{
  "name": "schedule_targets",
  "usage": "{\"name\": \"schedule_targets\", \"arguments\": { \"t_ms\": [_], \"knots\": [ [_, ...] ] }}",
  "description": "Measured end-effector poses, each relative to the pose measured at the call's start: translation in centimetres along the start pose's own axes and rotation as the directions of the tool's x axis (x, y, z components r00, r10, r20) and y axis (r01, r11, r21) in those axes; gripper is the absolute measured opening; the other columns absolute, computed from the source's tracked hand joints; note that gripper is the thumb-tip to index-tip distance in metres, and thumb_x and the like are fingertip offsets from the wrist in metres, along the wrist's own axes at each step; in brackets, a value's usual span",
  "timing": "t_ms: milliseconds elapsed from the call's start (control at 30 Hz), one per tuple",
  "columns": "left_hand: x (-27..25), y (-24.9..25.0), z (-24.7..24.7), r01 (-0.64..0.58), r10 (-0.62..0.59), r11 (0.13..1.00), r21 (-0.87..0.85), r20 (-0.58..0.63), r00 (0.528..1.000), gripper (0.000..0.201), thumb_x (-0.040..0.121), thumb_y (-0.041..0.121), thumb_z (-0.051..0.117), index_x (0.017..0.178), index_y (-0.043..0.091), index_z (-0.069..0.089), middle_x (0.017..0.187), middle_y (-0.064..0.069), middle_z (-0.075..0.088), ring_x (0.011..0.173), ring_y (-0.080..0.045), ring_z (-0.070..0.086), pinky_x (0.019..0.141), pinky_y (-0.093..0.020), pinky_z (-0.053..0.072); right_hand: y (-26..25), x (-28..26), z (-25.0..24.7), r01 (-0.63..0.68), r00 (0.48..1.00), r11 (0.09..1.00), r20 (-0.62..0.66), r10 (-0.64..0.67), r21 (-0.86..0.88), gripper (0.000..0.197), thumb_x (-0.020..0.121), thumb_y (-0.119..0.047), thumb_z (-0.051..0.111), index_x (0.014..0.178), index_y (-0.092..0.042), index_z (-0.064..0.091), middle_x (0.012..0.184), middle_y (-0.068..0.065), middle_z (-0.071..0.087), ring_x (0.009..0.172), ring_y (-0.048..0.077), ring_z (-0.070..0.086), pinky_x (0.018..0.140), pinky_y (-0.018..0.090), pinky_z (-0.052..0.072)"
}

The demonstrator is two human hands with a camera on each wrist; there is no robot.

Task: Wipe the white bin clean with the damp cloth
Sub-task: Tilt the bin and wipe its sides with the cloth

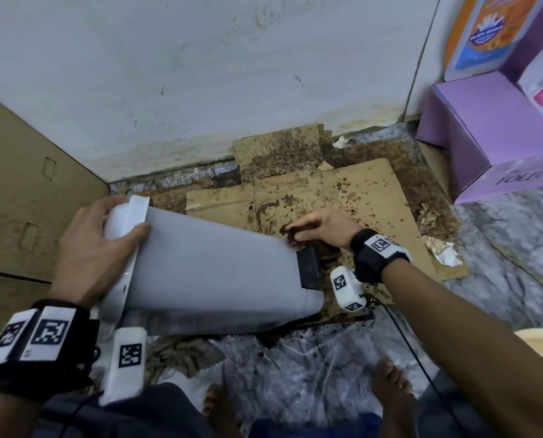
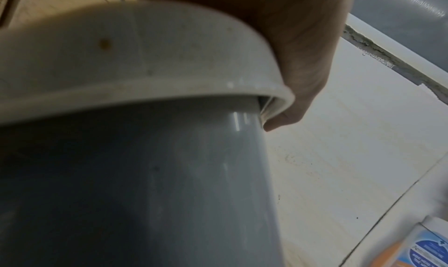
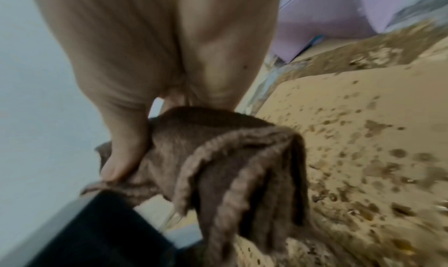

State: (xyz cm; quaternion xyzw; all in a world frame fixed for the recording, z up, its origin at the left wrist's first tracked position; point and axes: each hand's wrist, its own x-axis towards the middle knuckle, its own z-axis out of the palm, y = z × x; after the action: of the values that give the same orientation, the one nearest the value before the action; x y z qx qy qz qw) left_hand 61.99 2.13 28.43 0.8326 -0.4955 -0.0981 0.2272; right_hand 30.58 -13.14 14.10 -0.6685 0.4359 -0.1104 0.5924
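From up here the cloth (image 1: 290, 238) is mostly lost under the right hand (image 1: 322, 228), only a dark scrap showing. The left hand (image 1: 98, 245) has fingers hidden inside the bin (image 1: 207, 273) mouth. At two o'clock, the purple box (image 1: 491, 134) runs off the edge.

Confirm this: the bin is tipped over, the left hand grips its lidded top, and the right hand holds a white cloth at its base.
One thing is wrong: the cloth is brown, as the right wrist view shows. The rest stands: the bin is tipped, left hand at its top, right hand at its base.
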Motion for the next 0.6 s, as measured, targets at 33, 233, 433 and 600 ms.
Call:
{"name": "schedule_targets", "arguments": {
  "t_ms": [33,233,433,600],
  "knots": [
    [0.0,-0.1,0.1,-0.004,0.004,1.000,0.007,-0.003,1.000,0.054,0.080,0.037,0.068,0.130,0.022,0.056,0.126,-0.014,0.054,0.114,-0.033,0.053,0.099,-0.045,0.039,-0.4,0.3,0.6,0.011,0.999,1.000,0.043,-0.010,-0.029,0.023,0.082,-0.012,0.072,0.105,-0.016,0.074,0.082,-0.013,0.072,0.067,-0.004,0.065,0.067,0.008,0.049],
    [-0.4,-0.4,-0.1,0.004,-0.004,1.000,-0.018,0.006,1.000,0.058,0.075,0.041,0.064,0.129,0.023,0.056,0.126,-0.011,0.054,0.113,-0.030,0.053,0.097,-0.041,0.039,2.2,0.9,0.2,-0.079,0.996,0.973,0.023,0.086,-0.216,0.015,0.078,-0.019,0.077,0.092,-0.024,0.077,0.083,-0.012,0.072,0.073,0.005,0.062,0.073,0.021,0.048],
    [-0.5,0.1,-0.1,0.010,-0.010,1.000,-0.024,0.007,1.000,0.063,0.070,0.046,0.058,0.129,0.022,0.057,0.126,-0.011,0.055,0.116,-0.029,0.051,0.100,-0.040,0.038,2.3,-1.1,-2.4,-0.229,0.953,0.972,-0.212,0.215,-0.045,0.010,0.081,-0.017,0.074,0.090,-0.020,0.076,0.081,-0.001,0.074,0.068,0.016,0.065,0.071,0.033,0.057],
    [-0.7,0.4,0.1,0.020,-0.020,0.999,-0.038,0.002,1.000,0.063,0.070,0.048,0.058,0.128,0.024,0.056,0.123,-0.009,0.055,0.114,-0.028,0.052,0.095,-0.037,0.038,-5.9,-0.7,-0.7,0.047,0.934,0.964,-0.355,0.051,0.261,0.014,0.085,-0.021,0.069,0.098,-0.023,0.074,0.093,0.000,0.074,0.085,0.023,0.070,0.081,0.046,0.057]
  ]
}}
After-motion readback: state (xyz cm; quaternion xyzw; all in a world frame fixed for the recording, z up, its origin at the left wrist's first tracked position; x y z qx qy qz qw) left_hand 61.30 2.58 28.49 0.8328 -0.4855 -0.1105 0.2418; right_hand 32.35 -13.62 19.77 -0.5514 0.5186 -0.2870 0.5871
